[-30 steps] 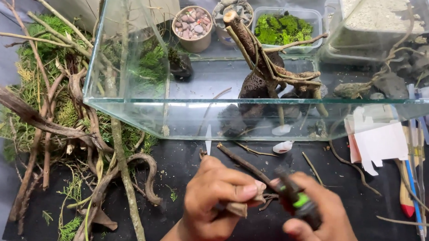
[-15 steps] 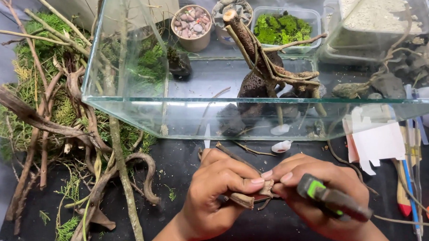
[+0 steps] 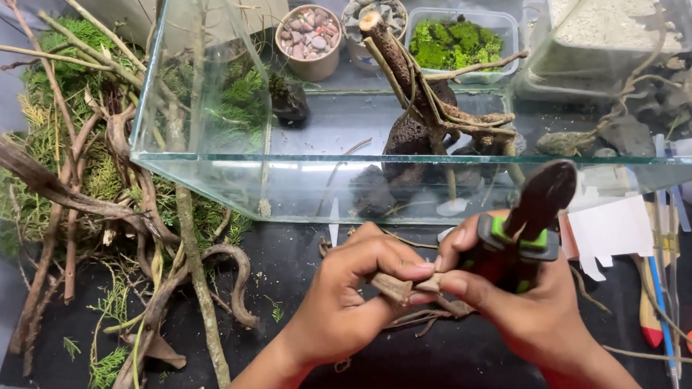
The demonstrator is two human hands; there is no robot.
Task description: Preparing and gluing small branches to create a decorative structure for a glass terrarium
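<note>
Your left hand (image 3: 350, 294) curls in from below, thumb and fingers pinching a small twig (image 3: 404, 287) above the black mat (image 3: 298, 254), just in front of the glass tank (image 3: 285, 177). Your right hand (image 3: 526, 300) pinches the twig's other end while its palm grips green-handled pliers (image 3: 525, 224), pointing up.

Surface: a black mat (image 3: 298, 254) covered the worktable.
Centre: a glass tank (image 3: 209, 167) stood on it, reaching to the far edge.
Left edge: driftwood branches (image 3: 77, 200) lay heaped over green foliage (image 3: 67, 62).
Far edge: a tub of pebbles (image 3: 311, 40) and a clear tray of moss (image 3: 455, 41) sat behind the tank.
Right edge: white paper scraps (image 3: 613, 227) and long-handled tools (image 3: 661, 282) lay side by side.
Near the tank's front: loose twigs (image 3: 406, 240) rested on the mat.
</note>
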